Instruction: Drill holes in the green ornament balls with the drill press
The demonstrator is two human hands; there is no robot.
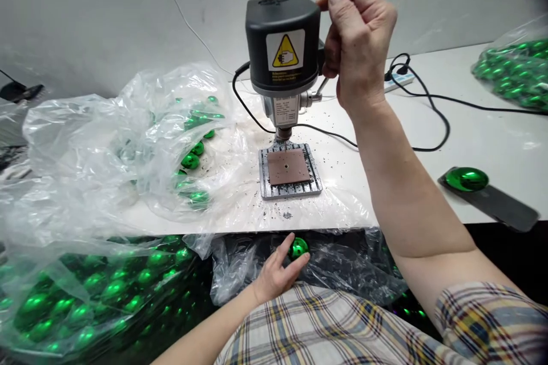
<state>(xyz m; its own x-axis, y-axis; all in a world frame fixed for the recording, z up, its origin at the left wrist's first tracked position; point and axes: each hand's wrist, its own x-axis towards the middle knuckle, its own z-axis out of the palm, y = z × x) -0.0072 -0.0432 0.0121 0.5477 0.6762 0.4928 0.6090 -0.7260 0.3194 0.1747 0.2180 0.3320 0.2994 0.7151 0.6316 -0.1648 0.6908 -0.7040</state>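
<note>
A small bench drill press (282, 45) with a black housing stands at the middle of the table. My right hand (362, 28) is raised at its right side, fingers curled closed round the feed lever (319, 91), whose end they hide. Under the chuck, a brown square pad (278, 177) with a central hole lies on the slotted metal base (314, 188); no ball sits on it. Below the table's front edge, my left hand (280, 271) has a shiny green ball (298, 247) between thumb and index finger. Dark holes show in the ball, which is over clear plastic.
Clear plastic bags (85, 120) with green balls spread over the left side; another bag (518, 74) stands back right. A green ball (466, 178) rests on a dark phone (509, 205). Black cables lead to a power strip (398, 81). Dark shavings litter the table.
</note>
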